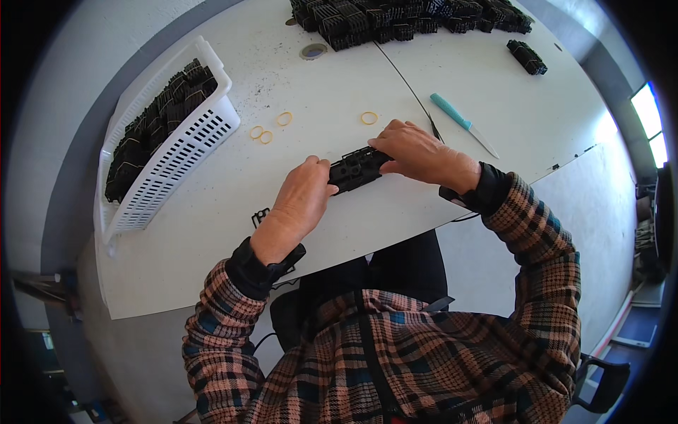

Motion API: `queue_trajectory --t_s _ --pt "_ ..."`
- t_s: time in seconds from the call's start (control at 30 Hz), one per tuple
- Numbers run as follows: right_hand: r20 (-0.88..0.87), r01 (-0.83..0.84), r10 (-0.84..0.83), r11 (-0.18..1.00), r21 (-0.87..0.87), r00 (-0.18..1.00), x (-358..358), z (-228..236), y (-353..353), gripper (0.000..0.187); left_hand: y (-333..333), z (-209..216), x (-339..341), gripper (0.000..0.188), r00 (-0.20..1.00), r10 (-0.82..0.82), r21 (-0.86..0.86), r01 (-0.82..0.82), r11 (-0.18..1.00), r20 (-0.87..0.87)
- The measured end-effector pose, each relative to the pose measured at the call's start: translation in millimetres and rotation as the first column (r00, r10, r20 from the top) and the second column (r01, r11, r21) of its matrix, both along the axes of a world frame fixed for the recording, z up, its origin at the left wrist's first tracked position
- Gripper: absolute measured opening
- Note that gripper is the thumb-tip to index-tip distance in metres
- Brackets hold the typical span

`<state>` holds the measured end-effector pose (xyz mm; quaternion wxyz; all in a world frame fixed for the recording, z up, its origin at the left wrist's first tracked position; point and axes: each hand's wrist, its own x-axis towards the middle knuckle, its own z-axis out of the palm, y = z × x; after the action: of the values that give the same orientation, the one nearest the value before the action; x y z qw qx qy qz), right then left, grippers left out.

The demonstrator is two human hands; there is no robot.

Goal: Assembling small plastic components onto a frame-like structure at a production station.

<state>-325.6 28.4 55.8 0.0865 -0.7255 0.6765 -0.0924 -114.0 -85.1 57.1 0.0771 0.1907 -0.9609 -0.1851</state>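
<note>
Between my two hands, just above the near part of the white table [339, 233], is a stack of black plastic parts [355, 169]. My left hand [302, 194] grips its left end, thumb toward me. At the other end my right hand [421, 152] closes over it, fingers on the far side. Beside my left wrist lies a small open-framed black part [260, 217], partly covered by the hand. Beyond my hands are loose yellow rubber bands: one [369, 118] near my right hand, another [284, 119] farther left, and an overlapping pair [261, 134].
A white perforated basket [185, 157] full of banded black bundles stands at the left. More bundles [395, 20] are piled along the far edge, with a single bundle [527, 57] at far right. A turquoise-handled knife [452, 112] lies right of my hands, blade pointing nearer me.
</note>
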Motion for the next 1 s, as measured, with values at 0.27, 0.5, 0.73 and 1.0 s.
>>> queue_trajectory --t_s 0.27,0.5,0.73,1.0 --pt "0.042 0.022 -0.025 0.997 0.071 0.999 -3 3 -2 0.046 -2 1 0 0.021 1.0 0.0 -0.005 0.0 1.0 0.027" --pt "0.079 0.013 -0.022 0.993 0.115 0.997 -8 4 -4 0.044 -4 3 -3 0.02 0.997 -0.013 -0.005 0.013 1.0 0.07" --pt "0.147 0.023 -0.057 0.975 0.219 0.988 -6 14 -9 0.036 0 5 -5 0.02 0.992 0.008 -0.02 -0.005 1.0 0.125" --pt "0.032 -0.052 0.048 0.989 0.14 0.998 -7 8 -9 0.033 -3 6 -4 0.021 0.989 -0.015 -0.04 0.021 0.999 0.146"
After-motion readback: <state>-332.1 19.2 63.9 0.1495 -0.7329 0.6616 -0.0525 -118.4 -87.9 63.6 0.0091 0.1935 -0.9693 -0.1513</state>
